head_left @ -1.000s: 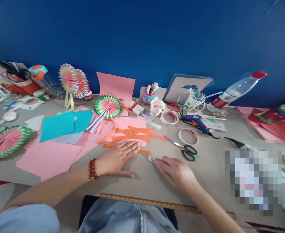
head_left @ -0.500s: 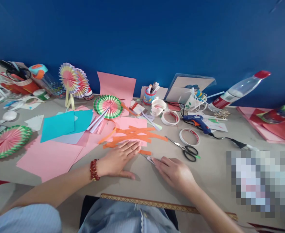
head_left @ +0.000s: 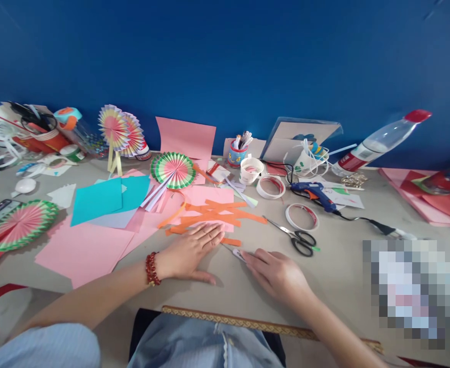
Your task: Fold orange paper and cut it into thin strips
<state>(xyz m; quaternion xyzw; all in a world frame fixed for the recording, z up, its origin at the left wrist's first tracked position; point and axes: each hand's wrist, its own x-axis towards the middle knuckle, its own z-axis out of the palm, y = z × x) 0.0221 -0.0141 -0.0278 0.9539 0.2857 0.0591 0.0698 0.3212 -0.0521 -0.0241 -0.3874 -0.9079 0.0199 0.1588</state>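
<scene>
My left hand (head_left: 190,251) lies flat on the table with its fingers stretched out, the fingertips over the near end of a pile of orange paper strips (head_left: 211,213) and the pink paper under them. A short orange strip piece (head_left: 232,242) sticks out beside those fingertips. In the closed fingers of my right hand (head_left: 278,273) is a small white craft knife (head_left: 238,254); its thin blade points left toward the left hand's fingers. Scissors with black handles (head_left: 301,241) lie open to the right of the strips.
Pink sheets (head_left: 83,250) and teal sheets (head_left: 96,202) spread left. Pleated paper rosettes (head_left: 175,171) lie around. Behind are a paper cup (head_left: 251,171), tape rolls (head_left: 302,217), a blue glue gun (head_left: 316,195) and a tilted bottle (head_left: 381,143). A patterned strip (head_left: 240,322) runs along the near edge.
The whole view has shifted slightly, with things appearing a little further right. Both hands keep their places on the table and the same pose.
</scene>
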